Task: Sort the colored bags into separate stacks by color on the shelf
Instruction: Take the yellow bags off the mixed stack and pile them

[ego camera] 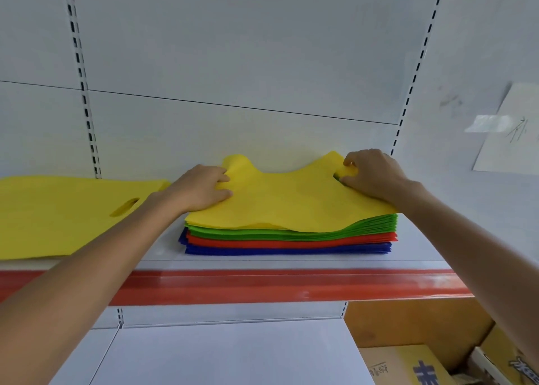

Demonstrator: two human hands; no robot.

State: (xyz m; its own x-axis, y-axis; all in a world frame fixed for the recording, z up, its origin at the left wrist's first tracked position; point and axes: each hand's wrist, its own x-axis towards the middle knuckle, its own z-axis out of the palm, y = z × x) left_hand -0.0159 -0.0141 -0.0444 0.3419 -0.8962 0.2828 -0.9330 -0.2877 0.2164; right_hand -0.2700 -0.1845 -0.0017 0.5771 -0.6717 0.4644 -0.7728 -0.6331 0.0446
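Note:
A mixed stack of flat bags sits on the white shelf [420, 247]. Its top is a yellow bag [285, 198], over green bags [291, 233], red bags [291, 243] and blue bags [291, 250]. My left hand [201, 187] pinches the yellow bag's far left corner, which is lifted and wrinkled. My right hand [370, 174] grips the same bag at its far right, fingers in the handle cut-out. A separate yellow stack [58, 212] with a handle slot lies on the shelf to the left.
The shelf has a red front strip [277, 285] and a white back panel with slotted uprights [84, 93]. A taped paper sheet [507, 130] hangs at right. A lower white shelf [233, 352] and cardboard boxes [408, 364] lie below.

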